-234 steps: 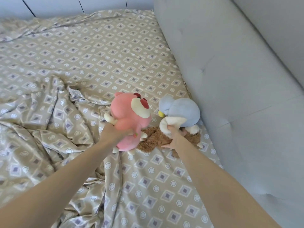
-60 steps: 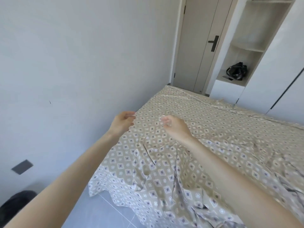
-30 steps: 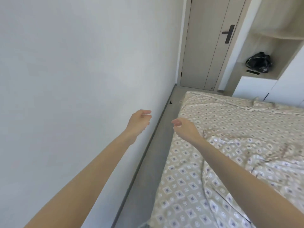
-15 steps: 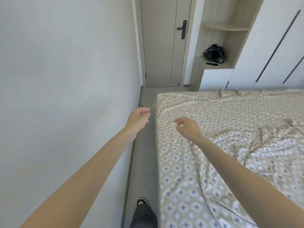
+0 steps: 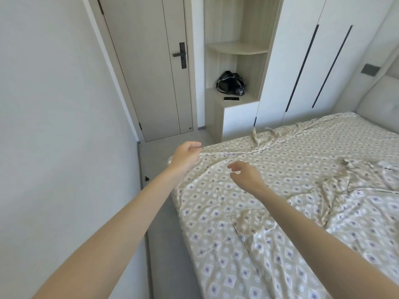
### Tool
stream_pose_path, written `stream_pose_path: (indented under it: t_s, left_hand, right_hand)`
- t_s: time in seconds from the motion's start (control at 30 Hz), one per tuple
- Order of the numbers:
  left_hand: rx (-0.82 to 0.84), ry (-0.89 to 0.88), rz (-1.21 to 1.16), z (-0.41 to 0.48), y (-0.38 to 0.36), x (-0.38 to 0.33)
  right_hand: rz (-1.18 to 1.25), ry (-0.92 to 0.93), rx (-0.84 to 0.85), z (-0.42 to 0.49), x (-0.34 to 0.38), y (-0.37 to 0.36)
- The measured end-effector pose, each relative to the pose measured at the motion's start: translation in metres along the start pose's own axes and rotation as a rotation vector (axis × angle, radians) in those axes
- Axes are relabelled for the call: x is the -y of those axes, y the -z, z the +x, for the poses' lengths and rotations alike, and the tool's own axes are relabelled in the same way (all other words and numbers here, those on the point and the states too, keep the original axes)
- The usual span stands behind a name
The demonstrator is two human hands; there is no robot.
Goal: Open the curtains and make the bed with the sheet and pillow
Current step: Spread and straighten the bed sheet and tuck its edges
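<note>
A beige sheet [image 5: 269, 212] with a diamond pattern covers the bed, creased and bunched towards the right and along the far edge. My left hand [image 5: 185, 157] pinches the sheet's far corner edge at the foot of the bed, fingers curled on the cloth. Just right of it my right hand [image 5: 246, 175] hovers above the sheet with fingers loosely bent and nothing in them. No pillow or curtain is in view.
A narrow grey floor strip [image 5: 159, 212] runs between the bed and the white wall [image 5: 54, 126] on the left. Ahead stand a closed door [image 5: 155, 72], a shelf niche with a black bag [image 5: 230, 83] and a phone [image 5: 231, 98], wardrobe doors [image 5: 313, 61], and a padded headboard [image 5: 380, 104].
The view has swung right along the bed's foot. My left hand, empty before, has reached the sheet's corner and taken hold of it. My right hand stays free over the sheet.
</note>
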State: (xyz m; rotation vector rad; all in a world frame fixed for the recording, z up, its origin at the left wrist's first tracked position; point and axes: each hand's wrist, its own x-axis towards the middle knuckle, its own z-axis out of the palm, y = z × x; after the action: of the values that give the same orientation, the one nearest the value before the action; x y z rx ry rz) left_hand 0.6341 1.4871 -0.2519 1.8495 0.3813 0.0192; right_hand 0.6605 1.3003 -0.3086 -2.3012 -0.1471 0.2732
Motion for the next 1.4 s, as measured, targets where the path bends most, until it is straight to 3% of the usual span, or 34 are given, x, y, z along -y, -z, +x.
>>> stream_pose_path:
  t_s: [0.6,1.13,1.4]
  left_hand:
    - [0.373,-0.028,0.144,0.412,0.014,-0.036]
    - [0.513,0.015,0.174,0.616,-0.030,-0.049]
    - [0.752,-0.088,0.258,0.755,-0.069,-0.058]
  right_hand:
    - [0.073,-0.285,-0.270,0.319,0.048,-0.007]
    - [0.105,-0.429,-0.314,0.495,0.037,-0.002]
    - [0.146,-0.623,-0.480,0.594,0.025,-0.012]
